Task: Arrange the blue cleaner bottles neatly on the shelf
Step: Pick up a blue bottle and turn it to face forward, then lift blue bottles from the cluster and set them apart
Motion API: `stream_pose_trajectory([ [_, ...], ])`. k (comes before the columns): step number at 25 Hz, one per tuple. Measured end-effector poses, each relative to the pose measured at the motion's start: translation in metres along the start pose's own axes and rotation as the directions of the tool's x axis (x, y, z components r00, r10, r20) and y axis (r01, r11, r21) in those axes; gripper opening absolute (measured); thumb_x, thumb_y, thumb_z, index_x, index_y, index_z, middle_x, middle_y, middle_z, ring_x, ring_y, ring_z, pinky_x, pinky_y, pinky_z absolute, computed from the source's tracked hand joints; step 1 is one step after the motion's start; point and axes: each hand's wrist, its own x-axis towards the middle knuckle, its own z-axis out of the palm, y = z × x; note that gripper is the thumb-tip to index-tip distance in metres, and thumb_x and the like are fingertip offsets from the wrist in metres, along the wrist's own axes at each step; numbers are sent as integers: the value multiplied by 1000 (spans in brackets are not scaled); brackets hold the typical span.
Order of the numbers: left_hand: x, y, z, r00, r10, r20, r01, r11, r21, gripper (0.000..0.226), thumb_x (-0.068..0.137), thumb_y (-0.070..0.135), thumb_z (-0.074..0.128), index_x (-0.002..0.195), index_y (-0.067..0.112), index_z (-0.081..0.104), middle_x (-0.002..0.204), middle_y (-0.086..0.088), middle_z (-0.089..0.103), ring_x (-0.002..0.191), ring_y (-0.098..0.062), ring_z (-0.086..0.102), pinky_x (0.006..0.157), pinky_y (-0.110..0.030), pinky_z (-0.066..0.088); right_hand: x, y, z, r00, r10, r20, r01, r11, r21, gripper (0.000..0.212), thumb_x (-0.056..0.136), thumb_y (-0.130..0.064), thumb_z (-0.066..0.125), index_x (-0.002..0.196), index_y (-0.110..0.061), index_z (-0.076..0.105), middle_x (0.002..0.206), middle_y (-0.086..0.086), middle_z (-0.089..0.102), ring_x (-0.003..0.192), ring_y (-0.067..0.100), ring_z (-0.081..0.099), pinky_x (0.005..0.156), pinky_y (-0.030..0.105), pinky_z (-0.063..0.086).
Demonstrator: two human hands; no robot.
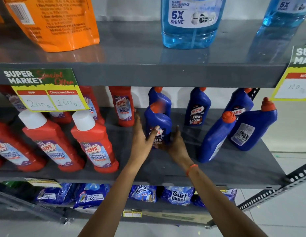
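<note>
On mid shelf [234, 170], left hand [142, 142] & right hand [176, 144] grip clamped round glossy blue bottle [158, 122], angled-neck, red cap.

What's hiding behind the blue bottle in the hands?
Behind the held blue bottle stands another blue bottle; only its red cap and shoulders show. Its label and base are covered.

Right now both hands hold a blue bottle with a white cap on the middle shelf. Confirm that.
Not quite: the cap is red, not white. The head view shows the left hand and right hand around the blue bottle on the middle shelf, as you say.
</note>
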Motion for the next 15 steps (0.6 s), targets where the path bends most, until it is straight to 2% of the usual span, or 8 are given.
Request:
stream_pose_trajectory([
  [1, -9, 8, 6, 995, 80, -58, -73, 991, 115, 80, 88, 29, 60, 147, 13, 9, 157, -7, 16, 142, -9, 15, 114, -16, 17, -6, -7, -9, 1000, -8, 16, 9, 996, -88, 106, 68, -17, 80, 146, -8, 9, 150, 17, 33, 132, 33, 41, 108, 49, 37],
  [3, -20, 27, 18, 960, 246, -135, -217, 955, 202, 75, 90, 28, 56, 146, 9, 10, 157, -13, 15, 145, -16, 13, 118, -20, 12, -21, -27, -31, 993, -114, -35, 103, 970, -221, 92, 76, -15, 73, 144, -2, 13, 149, 22, 32, 133, 38, 37, 110, 49, 34],
  [6, -27, 61, 47, 887, 407, -219, -380, 912, 155, 63, 92, 22, 53, 144, 8, 20, 152, -15, 29, 141, -23, 29, 116, -30, 27, -55, -58, -77, 907, -378, -187, 331, 912, -242, 58, 81, -3, 61, 134, -3, 37, 118, 17, 62, 109, 31, 59, 92, 37, 49],
  [9, -34, 79, 78, 863, 426, -271, -411, 905, 113, 48, 92, 23, 53, 136, 9, 39, 137, -12, 50, 127, -21, 48, 107, -31, 40, -79, -69, -123, 794, -527, -304, 517, 848, -118, 37, 85, -1, 54, 120, -13, 50, 92, -3, 65, 89, 8, 64, 81, 16, 51],
  [10, -36, 81, 91, 878, 413, -244, -394, 911, 121, 42, 90, 20, 56, 129, 7, 47, 128, -11, 57, 120, -19, 53, 102, -30, 43, -82, -63, -138, 744, -562, -362, 567, 817, -104, 31, 87, -3, 53, 116, -15, 52, 91, -5, 64, 88, 5, 64, 80, 13, 50],
  [12, -39, 79, 115, 930, 345, -126, -319, 929, 191, 33, 83, 12, 66, 114, 5, 58, 111, -13, 66, 103, -16, 60, 93, -27, 48, -81, -38, -158, 671, -571, -473, 604, 791, -97, 26, 87, -4, 51, 111, -15, 52, 100, -2, 62, 93, 6, 62, 81, 17, 50],
  [13, -42, 78, 126, 953, 299, -55, -280, 933, 225, 36, 78, 13, 71, 111, 4, 60, 107, -14, 67, 98, -16, 60, 89, -24, 47, -77, -18, -166, 677, -538, -502, 577, 812, -92, 29, 86, -3, 51, 113, -14, 50, 107, 1, 59, 96, 11, 60, 82, 22, 50],
  [15, -45, 73, 141, 975, 207, 76, -220, 937, 270, 52, 68, 17, 79, 115, 5, 58, 111, -15, 64, 99, -20, 58, 88, -24, 44, -62, 24, -172, 805, -408, -431, 436, 899, -39, 43, 83, 1, 55, 123, -7, 44, 119, 10, 53, 104, 27, 57, 88, 38, 51],
])
